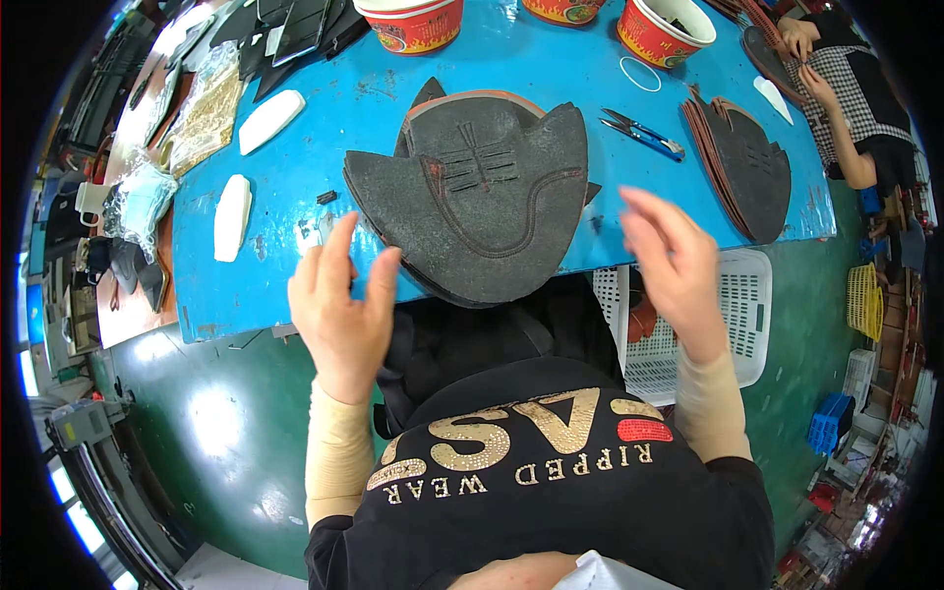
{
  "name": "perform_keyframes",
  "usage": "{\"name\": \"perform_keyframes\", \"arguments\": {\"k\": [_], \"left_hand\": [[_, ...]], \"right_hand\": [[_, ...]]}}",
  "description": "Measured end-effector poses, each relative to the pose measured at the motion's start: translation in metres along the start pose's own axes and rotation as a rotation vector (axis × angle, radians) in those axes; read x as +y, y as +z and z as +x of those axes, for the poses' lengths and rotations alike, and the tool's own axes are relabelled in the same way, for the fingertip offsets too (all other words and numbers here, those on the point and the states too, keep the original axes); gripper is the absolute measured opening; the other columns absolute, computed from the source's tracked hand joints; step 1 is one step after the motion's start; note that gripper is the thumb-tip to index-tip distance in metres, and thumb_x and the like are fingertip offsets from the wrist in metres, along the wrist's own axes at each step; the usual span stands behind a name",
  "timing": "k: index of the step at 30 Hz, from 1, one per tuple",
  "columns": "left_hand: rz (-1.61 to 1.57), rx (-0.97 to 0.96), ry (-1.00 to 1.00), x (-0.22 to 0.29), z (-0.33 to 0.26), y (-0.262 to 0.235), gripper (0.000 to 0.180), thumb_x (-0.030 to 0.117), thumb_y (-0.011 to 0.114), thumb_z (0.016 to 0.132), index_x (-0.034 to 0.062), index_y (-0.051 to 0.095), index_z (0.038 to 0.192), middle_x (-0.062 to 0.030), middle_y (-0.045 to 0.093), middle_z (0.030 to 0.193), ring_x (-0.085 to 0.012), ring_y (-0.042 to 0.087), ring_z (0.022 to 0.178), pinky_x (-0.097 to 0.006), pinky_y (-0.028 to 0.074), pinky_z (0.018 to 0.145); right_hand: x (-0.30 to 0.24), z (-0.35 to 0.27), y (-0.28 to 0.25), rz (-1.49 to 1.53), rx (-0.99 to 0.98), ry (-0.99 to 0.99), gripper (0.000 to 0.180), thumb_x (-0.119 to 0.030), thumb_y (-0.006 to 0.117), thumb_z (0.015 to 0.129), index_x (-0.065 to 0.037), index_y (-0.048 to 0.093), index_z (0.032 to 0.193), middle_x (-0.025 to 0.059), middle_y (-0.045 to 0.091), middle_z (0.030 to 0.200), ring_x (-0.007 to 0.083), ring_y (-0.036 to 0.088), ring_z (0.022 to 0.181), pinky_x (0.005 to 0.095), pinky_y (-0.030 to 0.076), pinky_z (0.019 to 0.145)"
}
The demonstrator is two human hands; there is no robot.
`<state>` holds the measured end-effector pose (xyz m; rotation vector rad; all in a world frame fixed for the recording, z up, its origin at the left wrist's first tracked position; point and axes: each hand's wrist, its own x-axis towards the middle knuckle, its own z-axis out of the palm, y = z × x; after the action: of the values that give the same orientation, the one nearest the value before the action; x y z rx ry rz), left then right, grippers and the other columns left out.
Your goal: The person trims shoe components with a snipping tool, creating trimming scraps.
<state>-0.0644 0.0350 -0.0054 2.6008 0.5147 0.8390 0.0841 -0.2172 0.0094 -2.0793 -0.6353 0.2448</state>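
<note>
A stack of dark grey leather shoe-upper pieces (511, 221) lies before me at the table's front edge. Stitched lines and short crossed slits mark the top piece, and reddish-brown edges peek out at the back. My left hand (339, 310) hovers by the stack's left side, thumb and fingers apart, holding nothing. To the right of the stack, my right hand (677, 265) is raised with its fingers stretched out and no visible object in it. Thread snips (644, 135) with dark blue handles lie beyond my right hand. A small black scrap (326, 198) rests beyond my left hand.
Another stack of uppers (752, 177) sits at the right. Red paper bowls (418, 28), a white ring (640, 74) and white rounded pieces (232, 218) lie about the blue table (551, 74). A white basket (742, 315) stands below. A co-worker's hands (808, 69) show far right.
</note>
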Motion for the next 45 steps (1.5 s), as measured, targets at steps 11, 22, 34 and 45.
{"name": "perform_keyframes", "arguments": {"k": [11, 22, 34, 45], "left_hand": [[-0.020, -0.024, 0.078, 0.007, -0.024, 0.019, 0.062, 0.025, 0.080, 0.073, -0.0016, 0.057, 0.123, -0.0005, 0.042, 0.068, -0.0161, 0.043, 0.062, -0.031, 0.033, 0.059], [-0.074, -0.012, 0.102, 0.005, -0.025, 0.023, 0.063, 0.023, 0.078, 0.074, -0.0032, 0.055, 0.126, -0.0004, 0.043, 0.069, -0.0163, 0.043, 0.063, -0.031, 0.033, 0.059], [-0.150, -0.207, 0.445, 0.018, 0.000, 0.009, 0.041, 0.027, 0.081, 0.063, 0.0085, 0.067, 0.097, 0.0004, 0.048, 0.074, -0.0172, 0.050, 0.068, -0.032, 0.036, 0.062], [-0.376, -0.373, 0.320, 0.018, 0.016, 0.002, 0.019, 0.017, 0.078, 0.070, 0.0081, 0.069, 0.085, -0.0012, 0.055, 0.071, -0.0200, 0.055, 0.065, -0.034, 0.039, 0.061]], "right_hand": [[-0.012, 0.020, 0.033, -0.684, 0.216, -0.361, 0.049, -0.033, 0.070, 0.081, 0.001, 0.059, 0.114, 0.0119, 0.062, 0.095, 0.0276, 0.062, 0.083, 0.0386, 0.048, 0.069], [-0.030, 0.016, 0.033, -0.392, 0.240, -0.365, 0.043, -0.014, 0.075, 0.077, 0.001, 0.058, 0.113, 0.0098, 0.062, 0.096, 0.0215, 0.060, 0.083, 0.0329, 0.047, 0.074], [-0.008, 0.030, 0.049, 0.221, 0.303, -0.077, 0.026, -0.005, 0.068, 0.085, -0.001, 0.058, 0.108, 0.0052, 0.062, 0.090, 0.0070, 0.057, 0.072, 0.0219, 0.048, 0.064], [-0.018, 0.014, 0.036, -0.281, -0.064, -0.671, 0.040, -0.023, 0.080, 0.069, -0.007, 0.068, 0.104, 0.0061, 0.065, 0.110, 0.0296, 0.056, 0.109, 0.0425, 0.040, 0.095]]}}
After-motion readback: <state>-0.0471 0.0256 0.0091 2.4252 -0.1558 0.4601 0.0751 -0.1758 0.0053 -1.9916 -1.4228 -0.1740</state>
